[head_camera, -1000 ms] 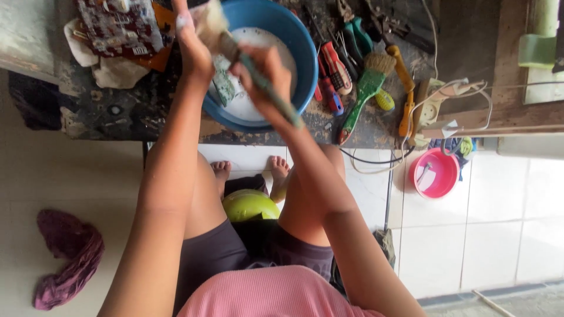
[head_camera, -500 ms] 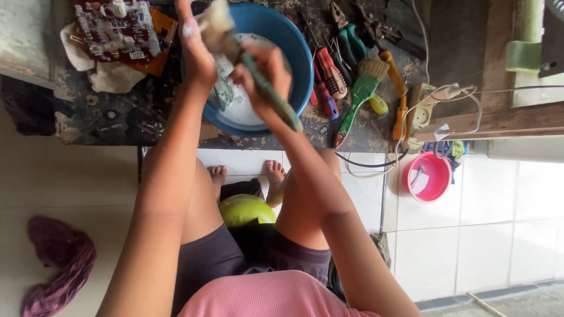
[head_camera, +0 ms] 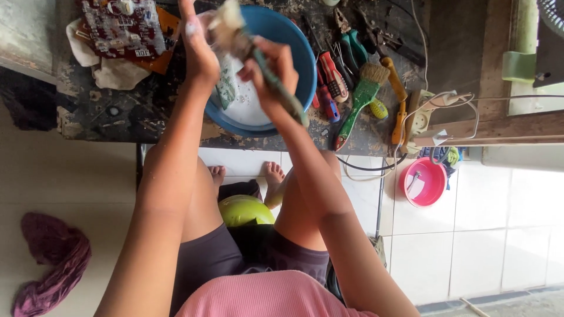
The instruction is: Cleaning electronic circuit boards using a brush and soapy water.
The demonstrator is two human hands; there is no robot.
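Observation:
My right hand (head_camera: 271,69) grips a paintbrush (head_camera: 276,88) by its dark green handle, and the pale bristles (head_camera: 226,23) point up and left. My left hand (head_camera: 197,50) is raised against those bristles with its fingers drawn together; whether it pinches something small is hidden. Both hands hover over a blue basin (head_camera: 296,53) that holds white liquid and a greenish flat piece (head_camera: 226,88). The basin stands on a worn dark table (head_camera: 117,111).
A red circuit board (head_camera: 120,23) lies on rags at the table's left. Screwdrivers (head_camera: 329,82), pliers (head_camera: 352,44), a green-handled brush (head_camera: 358,103) and cables crowd the right. Below are my bare feet, a yellow-green helmet (head_camera: 244,210), a pink bucket (head_camera: 424,182) and a purple cloth (head_camera: 53,264).
Both hands have risen slightly over the basin, and the brush has shifted a little against my left fingers. The grip on the handle is unchanged.

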